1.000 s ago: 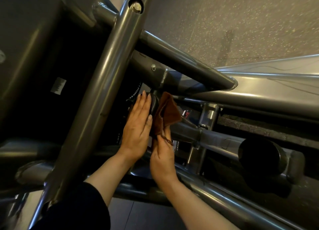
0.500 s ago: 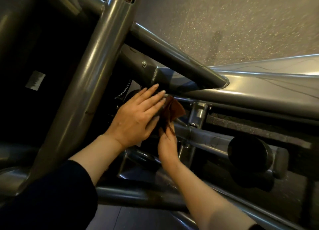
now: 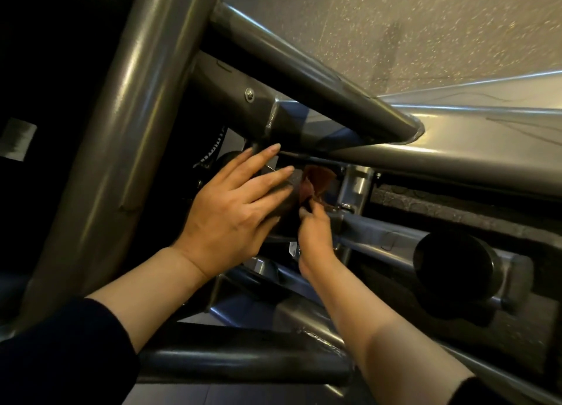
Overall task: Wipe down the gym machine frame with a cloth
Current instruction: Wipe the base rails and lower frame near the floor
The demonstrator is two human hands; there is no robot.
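Our left hand (image 3: 234, 213) lies flat, fingers straight, against a dark part deep inside the gym machine frame (image 3: 121, 149), just under the welded joint where the slanting tubes meet. Our right hand (image 3: 314, 234) reaches in beside it, and its grip is clamped on the brown cloth (image 3: 317, 181), pinching the lower edge between fingertips. The cloth bunches up in the gap between the left fingertips and a bright metal bracket (image 3: 355, 188), pressed into the frame's inner corner. A black round end cap (image 3: 453, 261) sits on a lower tube to the right. Speckled floor (image 3: 395, 24) shows beyond the tubes.
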